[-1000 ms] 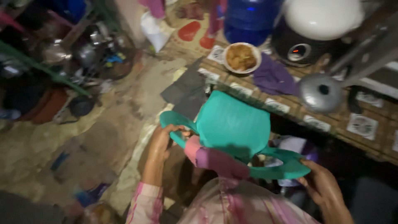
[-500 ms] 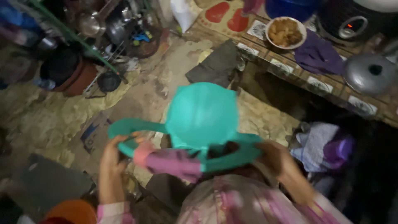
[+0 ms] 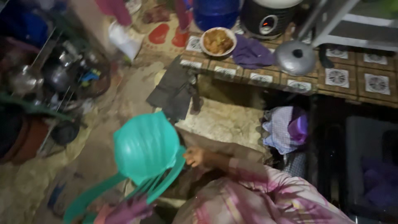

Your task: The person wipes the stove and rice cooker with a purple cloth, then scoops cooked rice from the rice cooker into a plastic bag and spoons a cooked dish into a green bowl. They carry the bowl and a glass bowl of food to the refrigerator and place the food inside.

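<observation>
Teal moulded-plastic chair (image 3: 145, 151), likely light and stiff, hangs tilted above the dirt floor (image 3: 103, 137); right hand (image 3: 197, 157) grasps its rim, left hand (image 3: 128, 209) clasps an armrest.

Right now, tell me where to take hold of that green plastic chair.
Grip the green plastic chair by an armrest rail, from the side. The rails are thin enough to wrap; the backrest is broad and rounded. The right hand already touches one edge, the left hand the other.
</observation>
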